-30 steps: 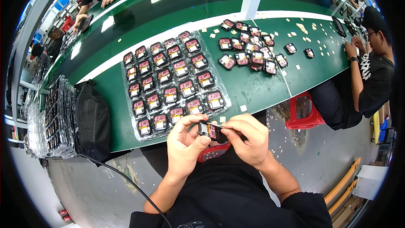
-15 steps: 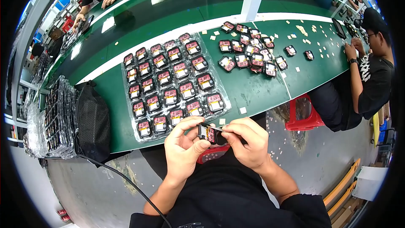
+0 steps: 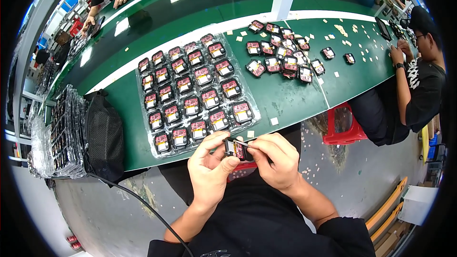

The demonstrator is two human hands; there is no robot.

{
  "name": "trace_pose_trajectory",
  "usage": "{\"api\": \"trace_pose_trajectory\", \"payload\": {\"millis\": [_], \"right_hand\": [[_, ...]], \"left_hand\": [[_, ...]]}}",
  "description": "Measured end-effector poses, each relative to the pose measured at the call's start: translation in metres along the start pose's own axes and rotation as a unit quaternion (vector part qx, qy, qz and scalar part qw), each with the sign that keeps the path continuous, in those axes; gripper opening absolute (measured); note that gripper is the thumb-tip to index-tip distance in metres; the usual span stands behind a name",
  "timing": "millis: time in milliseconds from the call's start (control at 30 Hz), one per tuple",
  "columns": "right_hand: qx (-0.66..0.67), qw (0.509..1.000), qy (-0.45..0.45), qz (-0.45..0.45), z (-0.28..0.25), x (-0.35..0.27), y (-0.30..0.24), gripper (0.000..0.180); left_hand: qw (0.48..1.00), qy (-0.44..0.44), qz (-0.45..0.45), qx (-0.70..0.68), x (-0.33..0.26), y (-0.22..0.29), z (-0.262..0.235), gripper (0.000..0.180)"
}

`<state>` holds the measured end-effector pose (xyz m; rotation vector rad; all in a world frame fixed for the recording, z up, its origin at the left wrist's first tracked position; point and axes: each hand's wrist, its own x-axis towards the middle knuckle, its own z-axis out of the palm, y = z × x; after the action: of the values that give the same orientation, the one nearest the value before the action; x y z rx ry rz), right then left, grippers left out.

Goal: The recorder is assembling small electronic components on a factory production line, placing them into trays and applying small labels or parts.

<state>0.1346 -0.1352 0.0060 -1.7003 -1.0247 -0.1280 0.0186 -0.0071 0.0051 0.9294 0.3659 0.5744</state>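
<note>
Just off the table's near edge, my left hand grips a small black electronic device by its sides. A red circuit board and a pale block show in the device's open casing. My right hand pinches a thin metal tool, possibly tweezers, whose tip lies over the upper edge of the device. Whether the tip touches a part inside cannot be made out. Ahead and to the left, a clear plastic tray carries rows of similar devices.
A loose heap of similar devices lies on the green table, right of the tray. Small pale squares are scattered about. Stacked trays and a black mesh bag stand left. A co-worker sits right, near a red stool.
Both hands keep their hold on the device and the tool. My right hand has shifted slightly left, and the tool's tip reaches a little farther along the device's upper edge.
</note>
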Motion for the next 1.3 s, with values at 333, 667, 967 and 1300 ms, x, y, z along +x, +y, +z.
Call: {"api": "trace_pose_trajectory", "payload": {"millis": [333, 667, 967, 1300], "right_hand": [[0.012, 0.996, -0.015, 0.082, -0.010, 0.020, 0.044, 0.024], [-0.286, 0.949, -0.064, 0.115, 0.007, 0.067, 0.070, 0.027], [-0.303, 0.941, -0.042, 0.142, -0.003, 0.040, 0.061, 0.025], [-0.279, 0.951, -0.026, 0.128, -0.006, 0.034, 0.064, 0.025]], "left_hand": [[0.999, 0.019, 0.029, 0.035, 0.014, 0.022, -0.009, 0.055], [0.946, 0.041, 0.159, 0.279, 0.100, 0.068, -0.007, 0.039], [0.715, 0.099, 0.221, 0.655, 0.221, 0.079, -0.050, 0.023], [0.611, 0.062, 0.229, 0.755, 0.239, 0.067, -0.044, 0.027]]}}
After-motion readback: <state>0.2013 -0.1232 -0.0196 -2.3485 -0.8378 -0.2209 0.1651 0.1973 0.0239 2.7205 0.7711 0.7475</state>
